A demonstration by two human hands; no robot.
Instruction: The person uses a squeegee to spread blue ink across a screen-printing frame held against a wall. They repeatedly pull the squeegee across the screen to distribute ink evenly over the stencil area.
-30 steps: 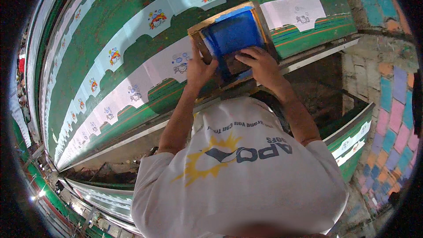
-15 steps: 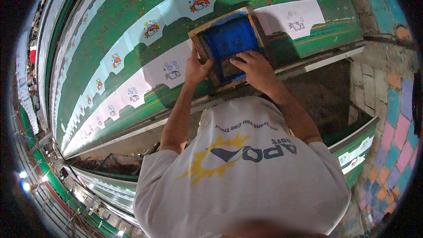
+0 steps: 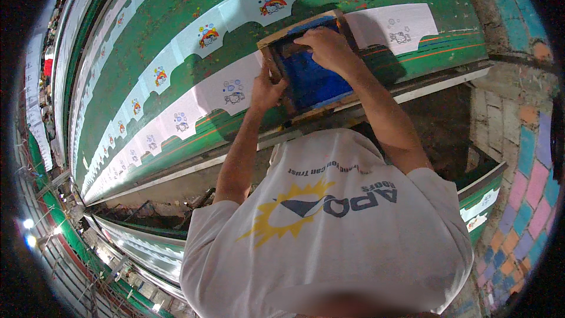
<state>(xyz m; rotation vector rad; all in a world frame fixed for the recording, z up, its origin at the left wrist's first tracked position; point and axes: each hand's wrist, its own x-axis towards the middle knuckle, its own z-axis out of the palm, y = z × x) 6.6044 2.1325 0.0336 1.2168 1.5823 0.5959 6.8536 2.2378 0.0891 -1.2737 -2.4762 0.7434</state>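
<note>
Head view. Found wooden frame (image 3: 280,35), blue-stained inside, lying flat on green table (image 3: 165,23); taken as reference for all places below. Gripping left side of frame with left hand (image 3: 269,91), thumb and fingers to either side of the rim. Reaching over inside of frame, toward its far end, with right hand (image 3: 328,52); fingers bent round brown bar (image 3: 292,51), mostly hidden beneath. Cannot tell how firmly.

Noted right of frame, just beside it: pale cut piece (image 3: 382,20), printed with outline figure. Left of frame: row of similar pale pieces (image 3: 212,88), some blue in the prints. Beyond frame: second row of pieces (image 3: 250,9), printed in full colour with rainbows. On near side of frame: white shirt (image 3: 353,247). Well right of frame: painted bricks (image 3: 518,185) in pink, teal, orange and violet.
</note>
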